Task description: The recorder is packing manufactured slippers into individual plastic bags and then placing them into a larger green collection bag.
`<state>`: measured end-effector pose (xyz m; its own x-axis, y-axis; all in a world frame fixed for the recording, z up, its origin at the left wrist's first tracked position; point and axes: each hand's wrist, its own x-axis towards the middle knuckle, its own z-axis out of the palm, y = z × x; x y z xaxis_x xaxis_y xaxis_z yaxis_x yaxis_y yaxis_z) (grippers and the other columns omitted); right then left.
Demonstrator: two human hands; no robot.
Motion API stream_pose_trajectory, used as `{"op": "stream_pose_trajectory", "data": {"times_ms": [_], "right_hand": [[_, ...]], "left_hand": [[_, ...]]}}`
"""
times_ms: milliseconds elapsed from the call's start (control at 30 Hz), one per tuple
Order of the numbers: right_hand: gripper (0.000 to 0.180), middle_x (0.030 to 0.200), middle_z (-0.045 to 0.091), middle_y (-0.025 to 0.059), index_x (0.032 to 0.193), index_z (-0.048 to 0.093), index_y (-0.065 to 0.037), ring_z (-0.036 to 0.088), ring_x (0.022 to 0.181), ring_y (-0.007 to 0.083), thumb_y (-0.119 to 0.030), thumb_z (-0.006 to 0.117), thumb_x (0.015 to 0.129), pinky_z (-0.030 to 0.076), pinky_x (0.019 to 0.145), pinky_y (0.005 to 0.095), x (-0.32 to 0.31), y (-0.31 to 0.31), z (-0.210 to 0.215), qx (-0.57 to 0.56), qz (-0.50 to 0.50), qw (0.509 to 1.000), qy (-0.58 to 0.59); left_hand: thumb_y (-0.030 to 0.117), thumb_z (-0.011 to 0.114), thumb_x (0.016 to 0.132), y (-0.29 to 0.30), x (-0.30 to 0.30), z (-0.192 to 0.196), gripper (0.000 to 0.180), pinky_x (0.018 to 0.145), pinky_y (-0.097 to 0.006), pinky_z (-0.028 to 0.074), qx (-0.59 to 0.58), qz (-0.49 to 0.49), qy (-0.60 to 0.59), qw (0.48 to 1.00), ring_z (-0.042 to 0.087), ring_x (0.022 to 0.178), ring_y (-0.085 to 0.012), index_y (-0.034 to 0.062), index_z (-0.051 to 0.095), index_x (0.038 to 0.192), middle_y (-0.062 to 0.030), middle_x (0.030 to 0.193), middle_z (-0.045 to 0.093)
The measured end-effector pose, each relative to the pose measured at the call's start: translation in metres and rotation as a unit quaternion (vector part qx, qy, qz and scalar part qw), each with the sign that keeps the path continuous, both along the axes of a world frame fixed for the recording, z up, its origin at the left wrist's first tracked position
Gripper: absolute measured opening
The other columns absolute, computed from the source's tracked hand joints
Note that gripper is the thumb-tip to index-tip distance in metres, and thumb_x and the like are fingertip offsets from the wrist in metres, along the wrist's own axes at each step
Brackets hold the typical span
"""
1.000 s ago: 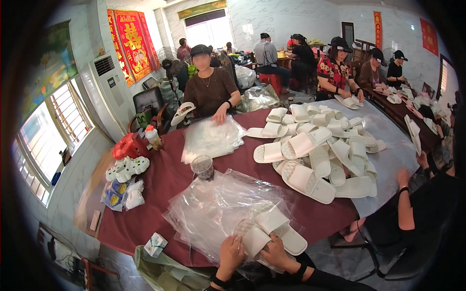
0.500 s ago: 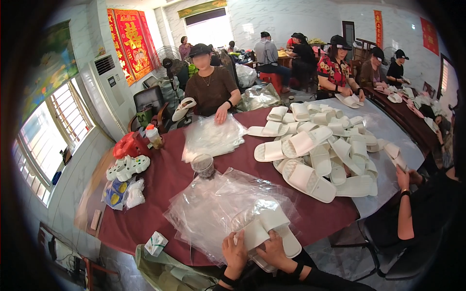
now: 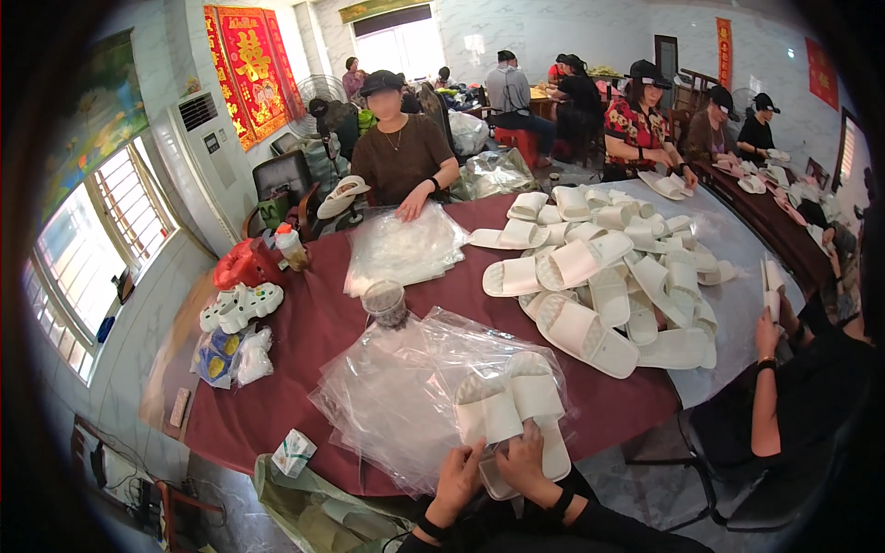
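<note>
A pair of white slippers (image 3: 536, 398) lies side by side in front of me, toes pointing away, with shiny clear film over the toe ends. At the near left edge of the pair, my left hand (image 3: 458, 479) is closed in a pinch, apparently on the rim of a clear plastic bag. My right hand (image 3: 524, 461) has its fingers curled against the slippers, just behind the straps. To the left and under them spreads a loose stack of clear plastic bags (image 3: 387, 396). The heel of the left slipper is partly hidden by my hands.
A large heap of white slippers (image 3: 590, 323) fills the right of the maroon-covered table (image 3: 267, 415). A clear cup (image 3: 385, 304) stands beyond the bags. Opposite, a person rests a hand on another bag stack (image 3: 406, 249). At right, a co-worker holds a slipper (image 3: 772, 286).
The slipper pair has slid slightly away from me, farther under the film. My left hand has moved off the strap to the near edge. The co-worker at right has turned the slipper upright.
</note>
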<state>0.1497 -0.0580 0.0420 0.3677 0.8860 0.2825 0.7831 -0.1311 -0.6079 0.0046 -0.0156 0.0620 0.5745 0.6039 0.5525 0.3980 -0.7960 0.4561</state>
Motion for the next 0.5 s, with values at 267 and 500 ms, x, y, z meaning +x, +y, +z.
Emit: {"op": "stream_pose_trajectory", "data": {"times_ms": [267,500], "right_hand": [[0.042,0.119,0.04,0.0326,0.097,0.06,0.008,0.037,0.113,0.048,-0.028,0.063,0.076,0.03,0.093,0.0551,-0.003,0.003,-0.003,0.017,-0.01,1.0,0.02],[0.04,0.118,0.039,0.0312,0.109,0.056,0.004,0.035,0.111,0.0495,-0.022,0.064,0.078,0.03,0.095,0.0542,-0.003,0.0,0.003,0.09,0.028,0.992,0.087]], "left_hand": [[-0.005,0.06,0.076,-0.006,0.002,-0.016,0.05,0.07,-0.037,0.047,-0.072,0.013,-0.05,0.996,0.054,0.081,-0.0304,0.0016,0.052,0.124,-0.0153,0.094,0.053],[0.005,0.061,0.084,0.003,0.008,-0.024,0.055,0.083,-0.035,0.045,-0.03,0.262,-0.126,0.956,0.057,0.092,-0.0285,-0.001,0.037,0.134,-0.0161,0.105,0.057]]}}
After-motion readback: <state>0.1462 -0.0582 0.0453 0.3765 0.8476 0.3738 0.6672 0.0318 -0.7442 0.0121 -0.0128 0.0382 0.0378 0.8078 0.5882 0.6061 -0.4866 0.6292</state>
